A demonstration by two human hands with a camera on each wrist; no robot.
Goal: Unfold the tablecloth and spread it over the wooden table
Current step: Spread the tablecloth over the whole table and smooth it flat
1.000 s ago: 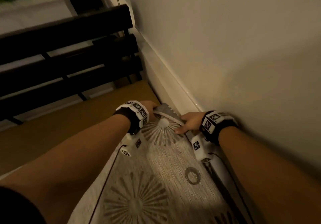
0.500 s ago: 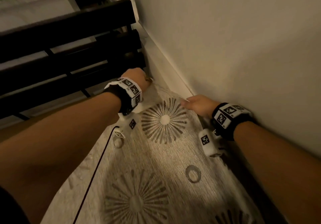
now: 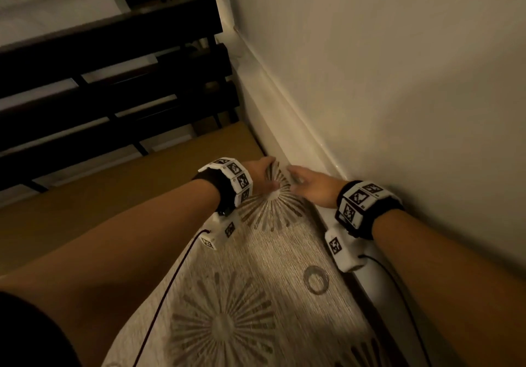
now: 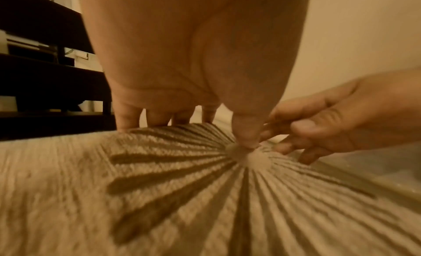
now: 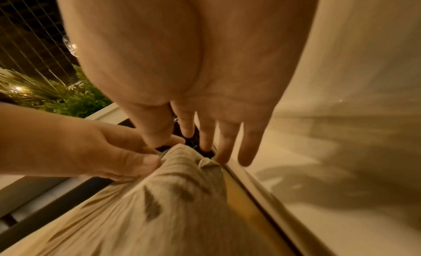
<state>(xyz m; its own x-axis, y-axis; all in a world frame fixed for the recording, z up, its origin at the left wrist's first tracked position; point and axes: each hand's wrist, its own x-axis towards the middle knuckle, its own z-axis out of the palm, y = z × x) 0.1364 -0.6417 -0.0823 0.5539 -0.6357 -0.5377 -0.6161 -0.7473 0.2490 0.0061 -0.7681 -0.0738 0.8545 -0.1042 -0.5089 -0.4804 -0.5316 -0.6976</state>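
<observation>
The beige tablecloth (image 3: pixel 273 281) with sunburst prints lies along the wall side of the brown wooden table (image 3: pixel 99 196). At its far end my left hand (image 3: pixel 263 174) pinches the cloth, with the fingers curled over the edge and the thumb (image 4: pixel 244 134) pressed on a sunburst's centre. My right hand (image 3: pixel 301 181) is just to the right of it. Its fingers (image 5: pixel 227 143) are nearly straight and their tips reach the same bunched end (image 5: pixel 182 157). Bare table shows left of and beyond the cloth.
A white wall (image 3: pixel 398 82) with a ledge (image 3: pixel 284 116) runs close along the table's right side. A dark slatted bench (image 3: pixel 113 82) stands beyond the table's far end. Thin cables (image 3: pixel 170 281) trail from both wrists across the cloth.
Half a second ago my hands were apart with the cloth stretched toward the bench. Now they have come together at its far end, and bare table shows beyond it again.
</observation>
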